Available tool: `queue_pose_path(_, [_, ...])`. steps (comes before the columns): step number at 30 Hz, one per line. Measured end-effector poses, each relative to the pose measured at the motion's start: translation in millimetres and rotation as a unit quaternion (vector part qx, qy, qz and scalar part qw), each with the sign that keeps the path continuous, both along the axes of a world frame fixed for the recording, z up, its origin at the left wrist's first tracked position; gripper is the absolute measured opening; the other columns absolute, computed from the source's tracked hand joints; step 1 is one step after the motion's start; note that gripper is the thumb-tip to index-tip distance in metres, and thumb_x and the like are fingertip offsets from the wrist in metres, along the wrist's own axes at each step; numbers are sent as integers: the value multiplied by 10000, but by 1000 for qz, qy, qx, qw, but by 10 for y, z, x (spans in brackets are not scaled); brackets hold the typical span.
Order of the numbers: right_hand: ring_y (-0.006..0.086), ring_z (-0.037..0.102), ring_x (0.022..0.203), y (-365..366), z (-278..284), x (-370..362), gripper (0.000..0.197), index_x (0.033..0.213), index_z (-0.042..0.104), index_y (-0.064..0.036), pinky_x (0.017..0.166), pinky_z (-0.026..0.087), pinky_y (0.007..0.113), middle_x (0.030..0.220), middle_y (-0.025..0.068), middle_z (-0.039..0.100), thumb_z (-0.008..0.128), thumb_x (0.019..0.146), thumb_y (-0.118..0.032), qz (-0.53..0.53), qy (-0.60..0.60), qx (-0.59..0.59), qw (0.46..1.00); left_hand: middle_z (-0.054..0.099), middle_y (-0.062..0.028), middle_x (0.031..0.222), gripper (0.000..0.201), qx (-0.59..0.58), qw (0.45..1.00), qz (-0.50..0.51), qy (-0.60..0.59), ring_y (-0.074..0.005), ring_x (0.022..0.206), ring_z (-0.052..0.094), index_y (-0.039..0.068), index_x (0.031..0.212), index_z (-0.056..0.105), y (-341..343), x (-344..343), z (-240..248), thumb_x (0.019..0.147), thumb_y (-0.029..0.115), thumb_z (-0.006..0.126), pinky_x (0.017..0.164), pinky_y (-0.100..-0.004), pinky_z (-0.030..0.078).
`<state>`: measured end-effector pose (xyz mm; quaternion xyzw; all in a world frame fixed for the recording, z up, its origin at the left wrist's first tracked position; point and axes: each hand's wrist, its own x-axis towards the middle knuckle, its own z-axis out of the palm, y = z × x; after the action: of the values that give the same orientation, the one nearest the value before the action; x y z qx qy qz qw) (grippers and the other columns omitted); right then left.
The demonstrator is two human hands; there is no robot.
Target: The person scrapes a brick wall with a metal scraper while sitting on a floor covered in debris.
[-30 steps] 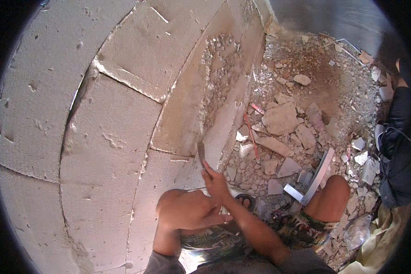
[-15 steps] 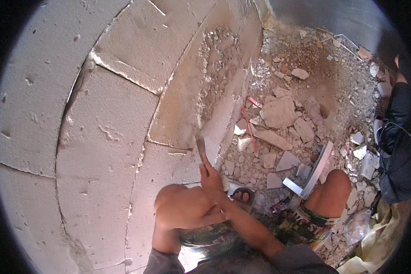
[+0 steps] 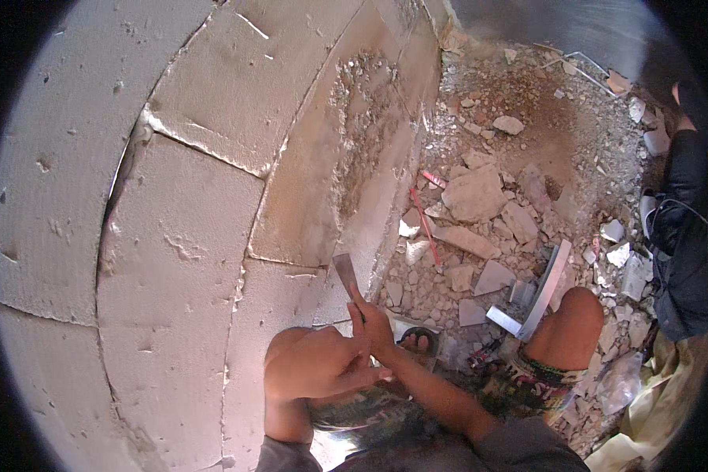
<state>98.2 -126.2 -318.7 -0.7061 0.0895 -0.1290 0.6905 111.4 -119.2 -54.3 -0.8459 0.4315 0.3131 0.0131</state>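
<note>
My right hand (image 3: 374, 329) is closed round the handle of a flat-bladed chisel (image 3: 344, 271). The blade points up and left, just below the rough, chipped patch (image 3: 362, 149) on the pale block wall (image 3: 181, 228). My left hand (image 3: 322, 363) lies over my left knee, close beside my right wrist. Its fingers stretch toward that wrist, apart from each other, and nothing shows in them. Part of the chisel handle is hidden inside my right hand.
Broken slabs (image 3: 473, 193) and rubble cover the floor to the right of the wall. An L-shaped metal piece (image 3: 539, 299) lies by my right knee. Red strips (image 3: 425, 224) rest on the debris. Dark cloth (image 3: 684, 236) and a clear plastic bag (image 3: 620, 381) are at the right.
My right hand and the chisel have come down slightly, and the blade has drawn back from the lower end of the chipped patch. The view has shifted a little.
</note>
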Motion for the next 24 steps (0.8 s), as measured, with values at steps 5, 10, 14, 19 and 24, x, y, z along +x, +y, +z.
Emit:
queue_pose_path(5, [388, 659, 784, -142, -2, 422, 479, 1444, 449, -178, 712, 497, 416, 845, 273, 631, 544, 976, -204, -40, 38, 4, 998, 595, -97, 553, 523, -34, 998, 26, 48, -303, 545, 636, 128, 678, 608, -64, 11, -36, 872, 612, 560, 480, -438, 467])
queue_pose_path(10, [344, 620, 669, -46, 56, 92, 482, 1445, 447, -170, 664, 493, 394, 780, 258, 608, 549, 976, -217, -30, -3, 4, 1000, 592, -87, 551, 519, 19, 1000, 23, -5, -300, 547, 638, 140, 680, 602, 35, -3, -5, 873, 618, 550, 482, -431, 471])
queue_pose_path(14, [296, 612, 626, -174, 117, 434, 468, 1434, 463, -174, 639, 491, 384, 738, 254, 597, 550, 978, -232, -20, 27, 32, 999, 590, -81, 550, 519, -1, 999, 23, -22, -296, 545, 633, 133, 680, 593, -35, -14, -51, 877, 612, 551, 485, -427, 467])
queue_pose_path(19, [381, 614, 703, -311, 358, 183, 472, 1443, 442, -199, 674, 489, 444, 766, 271, 607, 526, 980, -244, 8, 47, 47, 998, 591, -82, 550, 518, -5, 999, 42, 29, -296, 555, 635, 127, 681, 597, 2, -32, 13, 878, 604, 556, 492, -429, 468])
queue_pose_path(24, [352, 591, 598, -364, 208, 373, 464, 1437, 454, -231, 622, 479, 405, 669, 250, 554, 534, 981, -260, 23, 72, 25, 997, 593, -86, 553, 502, 16, 999, 42, -11, -303, 554, 630, 115, 670, 594, -73, -43, -50, 872, 574, 594, 498, -430, 462])
